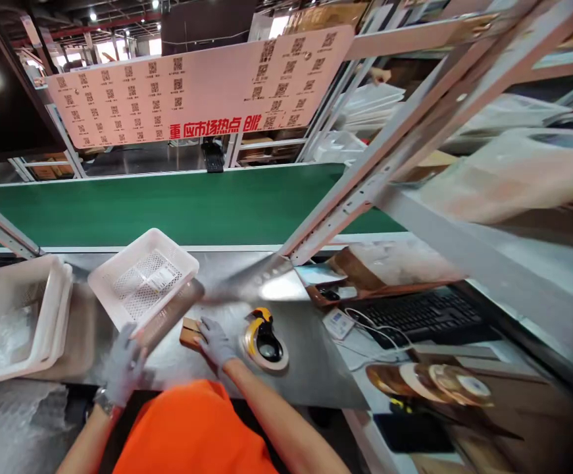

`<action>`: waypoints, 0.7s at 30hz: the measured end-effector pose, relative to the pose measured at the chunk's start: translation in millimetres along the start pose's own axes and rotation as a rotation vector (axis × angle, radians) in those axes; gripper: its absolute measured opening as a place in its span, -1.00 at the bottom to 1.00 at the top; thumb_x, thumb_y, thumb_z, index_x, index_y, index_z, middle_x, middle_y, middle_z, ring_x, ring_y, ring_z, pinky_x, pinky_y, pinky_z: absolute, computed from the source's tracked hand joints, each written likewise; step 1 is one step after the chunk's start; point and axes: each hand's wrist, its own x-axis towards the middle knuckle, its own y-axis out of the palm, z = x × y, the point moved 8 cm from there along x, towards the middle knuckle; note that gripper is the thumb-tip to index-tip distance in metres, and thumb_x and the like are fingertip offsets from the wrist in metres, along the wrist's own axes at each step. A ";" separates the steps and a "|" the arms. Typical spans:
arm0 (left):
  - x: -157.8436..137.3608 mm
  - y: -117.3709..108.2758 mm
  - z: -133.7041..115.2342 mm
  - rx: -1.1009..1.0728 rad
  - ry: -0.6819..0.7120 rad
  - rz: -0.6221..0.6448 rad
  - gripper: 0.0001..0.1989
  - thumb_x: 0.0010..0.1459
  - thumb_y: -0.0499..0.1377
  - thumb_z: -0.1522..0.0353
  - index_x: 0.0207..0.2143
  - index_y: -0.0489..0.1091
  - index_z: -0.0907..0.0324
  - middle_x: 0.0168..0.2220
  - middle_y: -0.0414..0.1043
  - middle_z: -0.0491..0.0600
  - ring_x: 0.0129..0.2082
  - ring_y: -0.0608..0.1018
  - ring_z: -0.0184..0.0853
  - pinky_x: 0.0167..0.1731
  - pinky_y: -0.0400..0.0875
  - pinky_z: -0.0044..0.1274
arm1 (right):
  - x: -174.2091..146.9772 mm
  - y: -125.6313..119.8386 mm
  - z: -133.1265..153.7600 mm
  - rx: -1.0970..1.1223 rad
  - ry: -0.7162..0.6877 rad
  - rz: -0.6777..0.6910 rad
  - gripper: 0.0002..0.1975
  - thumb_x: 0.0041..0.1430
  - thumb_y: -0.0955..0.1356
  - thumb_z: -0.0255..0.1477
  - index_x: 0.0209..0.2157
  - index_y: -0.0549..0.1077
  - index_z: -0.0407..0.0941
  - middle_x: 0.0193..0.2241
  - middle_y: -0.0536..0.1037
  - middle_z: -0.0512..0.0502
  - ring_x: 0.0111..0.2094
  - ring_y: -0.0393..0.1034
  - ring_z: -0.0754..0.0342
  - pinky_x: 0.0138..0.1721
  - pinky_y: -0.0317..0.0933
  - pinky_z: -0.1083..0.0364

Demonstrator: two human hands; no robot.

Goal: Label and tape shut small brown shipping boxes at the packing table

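Note:
My left hand, in a grey glove, grips the near corner of a white perforated plastic basket that is tilted up off the steel worktop. A small packet with a white label lies inside the basket. My right hand, also gloved, rests its fingers on a small brown cardboard box just right of the basket. A tape dispenser with a yellow and black handle lies right beside my right hand.
A stack of white baskets sits at the left. A green conveyor belt runs behind the worktop. A black keyboard, tape rolls and slanted shelf posts stand to the right. Bubble wrap lies at bottom left.

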 end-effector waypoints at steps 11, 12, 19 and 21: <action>-11.1 228.6 -92.4 0.191 0.391 0.864 -0.50 0.59 0.10 0.45 0.46 0.53 0.31 0.52 0.49 0.35 0.55 0.51 0.07 0.56 0.43 -0.14 | -35.0 14.2 -6.9 0.071 -0.072 0.151 -0.34 0.19 0.60 -0.40 0.34 0.71 -0.08 0.57 0.47 -0.43 0.54 0.41 -0.40 0.58 0.30 -0.32; -11.9 228.7 -91.0 0.207 0.413 0.869 -0.51 0.61 0.08 0.43 0.45 0.53 0.31 0.51 0.50 0.34 0.54 0.52 0.06 0.56 0.43 -0.15 | -40.9 14.3 -6.2 0.078 -0.078 0.168 -0.25 0.13 0.63 -0.39 0.39 0.67 -0.08 0.60 0.43 -0.44 0.57 0.37 -0.43 0.60 0.28 -0.31; -9.7 232.8 -98.4 0.251 0.410 0.846 -0.55 0.59 0.07 0.51 0.36 0.61 0.27 0.42 0.60 0.29 0.46 0.59 0.02 0.50 0.47 -0.13 | -55.5 20.2 -1.1 0.036 -0.031 0.146 -0.32 0.28 0.53 -0.45 0.42 0.62 -0.25 0.60 0.38 -0.58 0.59 0.34 -0.43 0.62 0.21 -0.27; -9.4 233.5 -101.1 0.242 0.390 0.838 -0.52 0.57 0.06 0.54 0.36 0.61 0.29 0.41 0.60 0.32 0.44 0.61 0.04 0.38 0.59 -0.15 | -54.7 21.1 1.0 0.039 -0.036 0.124 -0.34 0.27 0.52 -0.47 0.40 0.63 -0.24 0.59 0.40 -0.56 0.57 0.37 -0.41 0.60 0.24 -0.27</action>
